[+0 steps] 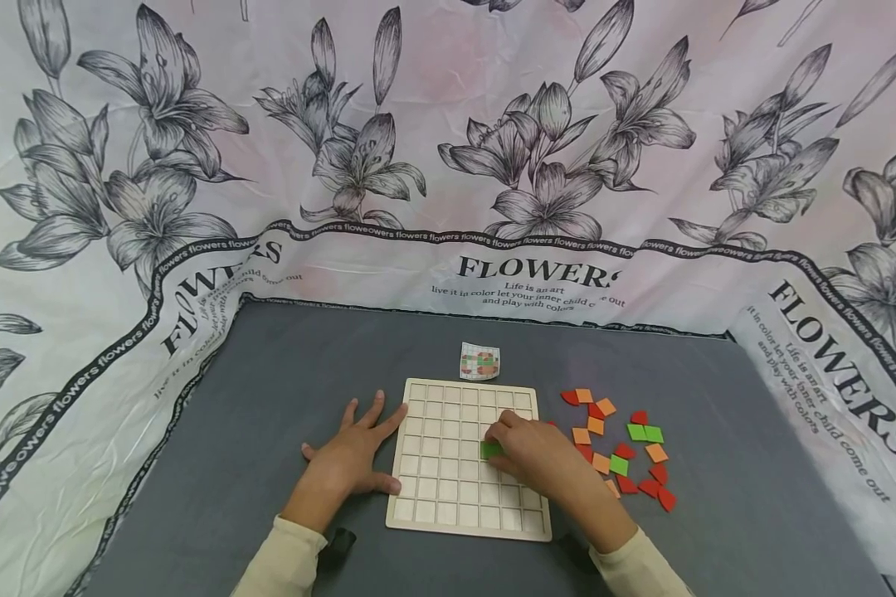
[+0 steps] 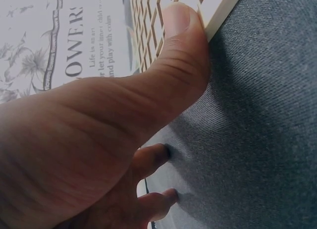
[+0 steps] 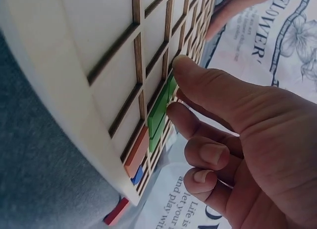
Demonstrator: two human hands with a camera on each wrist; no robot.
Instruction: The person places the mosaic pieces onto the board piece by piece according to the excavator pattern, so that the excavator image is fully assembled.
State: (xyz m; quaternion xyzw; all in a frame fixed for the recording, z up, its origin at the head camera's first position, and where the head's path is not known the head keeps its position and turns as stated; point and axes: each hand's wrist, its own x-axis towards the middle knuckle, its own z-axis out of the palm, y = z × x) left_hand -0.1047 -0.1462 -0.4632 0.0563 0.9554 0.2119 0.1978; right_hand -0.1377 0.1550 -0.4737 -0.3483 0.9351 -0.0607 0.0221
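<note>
The pale wooden grid board (image 1: 448, 524) lies on the grey table. My left hand (image 1: 347, 460) is spread at its left side, with the thumb (image 2: 178, 26) resting on the board's edge in the left wrist view. Over the right part of the grid, my right hand (image 1: 541, 456) pinches a green tile (image 3: 171, 84) between thumb and curled fingers. Green tiles (image 3: 157, 112), an orange tile (image 3: 136, 152) and a small blue piece (image 3: 137, 175) show in the grid in the right wrist view; the hand hides most of them from the head view.
Loose red, orange (image 1: 656, 453) and green (image 1: 619, 465) pieces lie scattered right of the board. A small patterned card (image 1: 480, 361) lies behind the board's back edge. Flower-printed cloth (image 1: 388, 274) borders the table at the back and sides.
</note>
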